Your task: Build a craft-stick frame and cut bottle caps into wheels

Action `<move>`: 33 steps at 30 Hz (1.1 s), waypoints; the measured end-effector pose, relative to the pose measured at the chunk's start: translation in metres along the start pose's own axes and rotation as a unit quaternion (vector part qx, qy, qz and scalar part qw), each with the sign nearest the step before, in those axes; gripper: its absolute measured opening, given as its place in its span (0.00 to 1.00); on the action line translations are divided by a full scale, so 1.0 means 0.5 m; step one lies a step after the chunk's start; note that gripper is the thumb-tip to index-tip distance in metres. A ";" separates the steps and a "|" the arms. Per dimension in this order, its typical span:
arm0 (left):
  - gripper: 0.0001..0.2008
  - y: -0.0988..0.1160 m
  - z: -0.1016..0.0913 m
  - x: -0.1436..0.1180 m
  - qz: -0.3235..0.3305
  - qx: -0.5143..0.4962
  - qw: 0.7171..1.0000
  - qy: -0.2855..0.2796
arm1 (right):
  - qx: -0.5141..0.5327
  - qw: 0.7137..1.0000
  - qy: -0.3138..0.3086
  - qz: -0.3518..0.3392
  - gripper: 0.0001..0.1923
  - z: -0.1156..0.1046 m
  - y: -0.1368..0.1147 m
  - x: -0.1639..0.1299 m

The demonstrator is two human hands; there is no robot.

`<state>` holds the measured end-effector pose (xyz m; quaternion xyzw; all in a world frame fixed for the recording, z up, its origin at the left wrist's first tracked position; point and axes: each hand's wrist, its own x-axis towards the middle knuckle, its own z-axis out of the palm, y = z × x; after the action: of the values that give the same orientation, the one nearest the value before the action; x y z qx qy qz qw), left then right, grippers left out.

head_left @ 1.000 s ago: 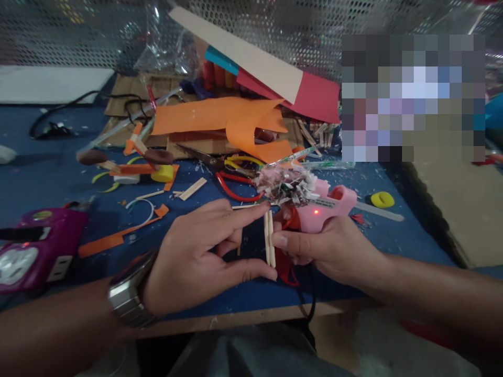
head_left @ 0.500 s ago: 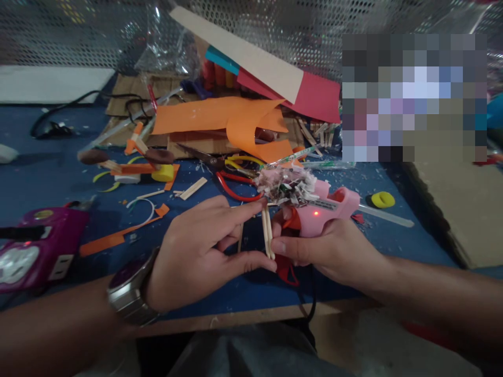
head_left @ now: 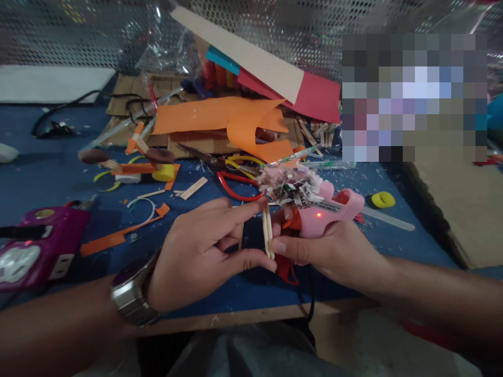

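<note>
Between the index finger and thumb of my left hand point(head_left: 204, 246) are short wooden craft sticks point(head_left: 268, 233), standing nearly upright side by side. My right hand point(head_left: 326, 246) is wrapped round a pink hot glue gun point(head_left: 322, 217) with an orange trigger and a lit red light. The right thumb touches the sticks near their lower end. Fuzzy scraps and glue strands point(head_left: 291, 183) cover the gun's front, so its nozzle is hidden. Just behind my left fingers lie red-handled scissors point(head_left: 236, 188).
A purple power strip point(head_left: 43, 246) sits at the left. Behind it stands a small stick-and-paper model point(head_left: 137, 167). Orange paper point(head_left: 220, 115) and cardboard point(head_left: 133, 94) lie at the back. A yellow ring point(head_left: 382, 199) and a large cardboard sheet point(head_left: 456, 209) are on the right.
The glue gun has shifted very slightly right and down. My left hand and the craft sticks have hardly moved.
</note>
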<state>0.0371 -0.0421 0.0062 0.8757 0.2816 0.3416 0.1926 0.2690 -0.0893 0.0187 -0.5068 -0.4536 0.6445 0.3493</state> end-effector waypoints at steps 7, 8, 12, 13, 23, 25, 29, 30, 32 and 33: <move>0.29 -0.002 0.001 -0.003 0.004 -0.024 1.000 0.009 | 0.072 0.997 -0.003 0.007 0.17 0.001 0.013 0.004; 0.29 -0.001 -0.001 -0.004 0.004 -0.024 1.000 0.005 | 0.081 0.997 0.003 0.014 0.17 0.000 0.018 0.004; 0.31 0.003 -0.006 -0.006 0.006 -0.020 1.000 -0.012 | 0.100 0.994 0.032 0.021 0.16 -0.003 0.030 0.005; 0.31 0.003 -0.007 -0.005 0.007 -0.019 1.000 -0.013 | 0.100 0.994 0.032 0.018 0.16 -0.004 0.030 0.005; 0.30 0.004 -0.003 -0.001 0.036 0.010 0.998 -0.047 | 0.109 0.994 0.020 0.012 0.14 -0.002 0.030 0.006; 0.29 0.003 -0.002 -0.003 0.038 0.008 0.998 -0.050 | 0.110 0.994 0.020 0.009 0.15 -0.001 0.030 0.006; 0.28 0.005 0.000 -0.002 0.039 0.013 0.998 -0.049 | 0.128 0.992 0.014 0.003 0.14 0.002 0.030 0.008; 0.28 0.005 0.000 -0.001 0.041 0.015 0.998 -0.051 | 0.131 0.991 0.011 0.003 0.13 0.002 0.031 0.008; 0.29 0.007 0.000 0.001 0.044 0.021 0.997 -0.051 | 0.133 0.991 0.010 0.005 0.14 0.003 0.032 0.007; 0.29 0.008 -0.001 0.002 0.045 0.024 0.997 -0.052 | 0.132 0.991 0.012 0.006 0.14 0.004 0.032 0.007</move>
<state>0.0390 -0.0444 0.0091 0.9086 0.2394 0.2967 0.1704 0.2666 -0.0922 0.0025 -0.4668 -0.3569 0.6949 0.4146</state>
